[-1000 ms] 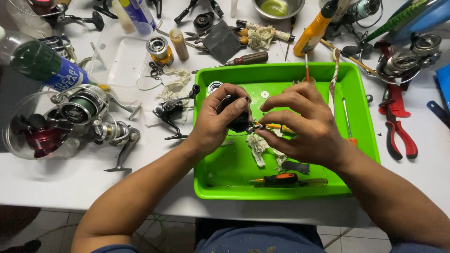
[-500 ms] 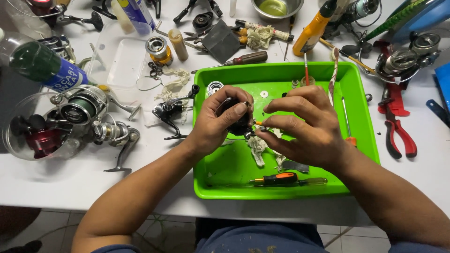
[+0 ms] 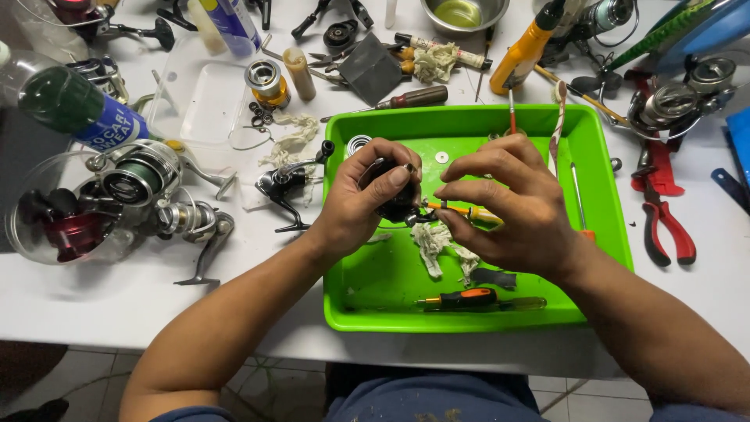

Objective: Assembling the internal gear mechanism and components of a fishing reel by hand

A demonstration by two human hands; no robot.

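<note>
- Head view: we are cupping a small black metal reel body [image 3: 391, 195] in our left hand [image 3: 363, 199], fingers closed around it, keeping it steady above the bright green plastic tray [image 3: 367, 289].
- Our right hand [image 3: 508, 203] is pinching a tiny part at the reel body's right edge, fingertips touching it.

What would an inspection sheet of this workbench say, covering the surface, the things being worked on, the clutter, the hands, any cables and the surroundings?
Surface: white table, crowded; green tray in the middle.
Job's things: small black reel part held over the tray.
Clutter: fishing reels, red pliers, orange-handled screwdriver, rag scraps, orange bottle, metal bowl.
Hands: left hand grips the reel part; right hand pinches at it with its fingertips.
Cables: nothing seen.
Surroundings: tiled floor below the table edge.
</note>
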